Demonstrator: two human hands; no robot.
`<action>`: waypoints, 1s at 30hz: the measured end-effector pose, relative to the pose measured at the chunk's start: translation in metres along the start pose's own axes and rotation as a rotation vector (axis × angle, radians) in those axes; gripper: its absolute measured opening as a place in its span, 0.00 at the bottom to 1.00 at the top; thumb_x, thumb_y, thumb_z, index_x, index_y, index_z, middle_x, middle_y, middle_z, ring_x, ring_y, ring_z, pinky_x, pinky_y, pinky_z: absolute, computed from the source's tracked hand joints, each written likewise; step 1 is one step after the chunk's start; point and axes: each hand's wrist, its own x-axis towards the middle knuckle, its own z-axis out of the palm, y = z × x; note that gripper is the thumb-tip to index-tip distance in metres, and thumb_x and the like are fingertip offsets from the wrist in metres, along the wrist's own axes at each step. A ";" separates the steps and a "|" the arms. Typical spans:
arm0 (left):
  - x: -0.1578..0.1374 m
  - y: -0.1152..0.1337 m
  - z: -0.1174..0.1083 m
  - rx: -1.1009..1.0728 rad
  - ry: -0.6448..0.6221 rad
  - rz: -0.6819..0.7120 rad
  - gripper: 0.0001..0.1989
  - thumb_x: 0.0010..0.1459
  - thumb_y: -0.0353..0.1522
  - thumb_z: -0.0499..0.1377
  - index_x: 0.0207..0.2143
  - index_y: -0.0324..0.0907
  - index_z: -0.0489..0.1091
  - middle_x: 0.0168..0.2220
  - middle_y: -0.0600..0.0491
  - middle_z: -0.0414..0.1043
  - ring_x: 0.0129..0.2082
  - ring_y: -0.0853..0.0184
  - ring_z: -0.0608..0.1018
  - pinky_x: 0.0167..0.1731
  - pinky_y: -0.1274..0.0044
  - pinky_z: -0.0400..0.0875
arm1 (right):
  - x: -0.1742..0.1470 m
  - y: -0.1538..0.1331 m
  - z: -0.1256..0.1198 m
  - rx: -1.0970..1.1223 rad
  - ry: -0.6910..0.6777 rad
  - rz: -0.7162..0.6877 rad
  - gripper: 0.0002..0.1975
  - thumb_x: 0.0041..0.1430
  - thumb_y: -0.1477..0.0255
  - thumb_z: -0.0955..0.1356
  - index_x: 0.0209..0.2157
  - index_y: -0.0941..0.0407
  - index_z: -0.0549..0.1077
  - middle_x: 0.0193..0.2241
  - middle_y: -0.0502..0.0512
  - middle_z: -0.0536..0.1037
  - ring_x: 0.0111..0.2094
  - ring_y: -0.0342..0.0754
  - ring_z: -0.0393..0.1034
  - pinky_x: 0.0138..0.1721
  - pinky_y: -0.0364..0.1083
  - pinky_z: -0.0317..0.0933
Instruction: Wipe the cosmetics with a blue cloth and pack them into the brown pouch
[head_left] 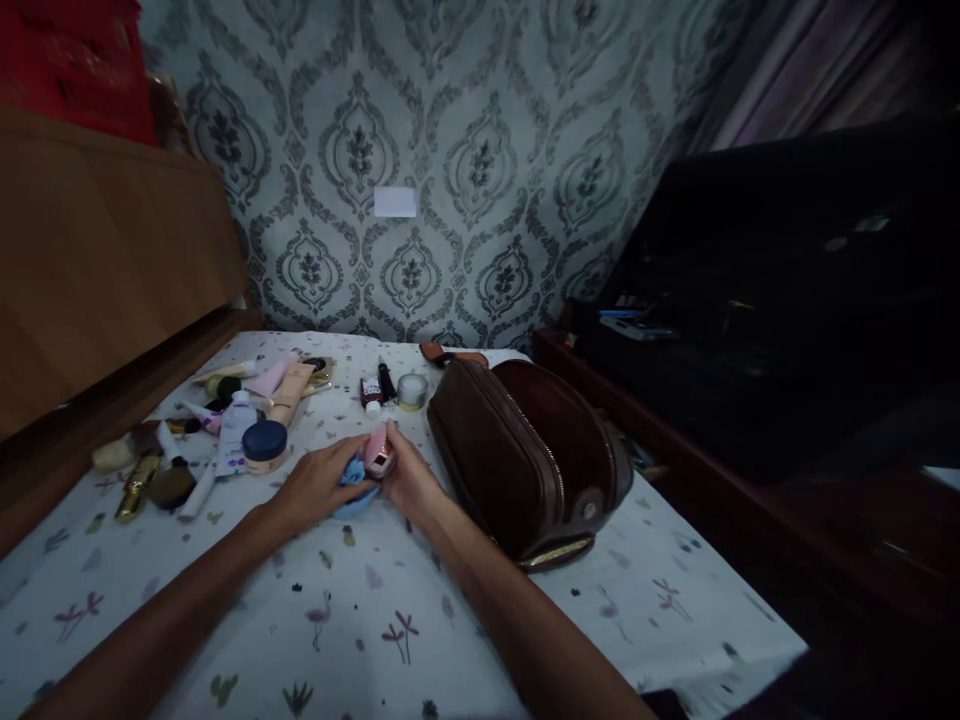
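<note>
Over the middle of the printed cloth, my left hand (313,487) has its fingers wrapped round a crumpled blue cloth (355,503), which presses against a small pink bottle-like container (378,450). My right hand (409,474) grips that shiny container from the other side. What the container is cannot be made out exactly. Just right of my right hand stands a brown leather toiletry bag (480,450), unzipped, its lid flap tilted back. Beyond my hands are a white-capped dark red bottle (370,390), a black tube (386,381) and a small jar (412,391).
Left of my hands lie several cosmetics: a blue-lidded jar (264,446), a white tube (236,432), a beige tube (290,393), a makeup brush (171,486) and a gold tube (138,487). Wooden furniture (112,260) borders the left side; a patterned wall (450,150) stands behind.
</note>
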 end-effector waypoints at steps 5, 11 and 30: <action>0.010 0.015 -0.015 -0.167 0.146 -0.055 0.19 0.62 0.43 0.57 0.50 0.43 0.71 0.49 0.48 0.77 0.48 0.57 0.78 0.49 0.68 0.71 | -0.010 0.010 0.010 -0.094 -0.075 0.119 0.18 0.68 0.59 0.62 0.29 0.53 0.74 0.21 0.47 0.77 0.24 0.45 0.70 0.26 0.43 0.65; 0.039 0.034 -0.024 -0.054 0.363 -0.050 0.14 0.64 0.42 0.54 0.45 0.43 0.70 0.41 0.51 0.77 0.41 0.59 0.77 0.42 0.71 0.69 | -0.023 0.010 0.023 -0.213 -0.142 0.103 0.18 0.64 0.54 0.63 0.31 0.53 0.72 0.18 0.47 0.75 0.23 0.48 0.73 0.22 0.43 0.64; 0.159 0.110 0.017 -0.156 0.100 0.467 0.16 0.52 0.28 0.52 0.42 0.41 0.73 0.47 0.46 0.76 0.50 0.56 0.74 0.53 0.66 0.67 | -0.103 -0.185 0.010 -0.269 0.141 -0.388 0.23 0.70 0.55 0.58 0.31 0.57 0.70 0.20 0.51 0.76 0.21 0.45 0.73 0.17 0.39 0.63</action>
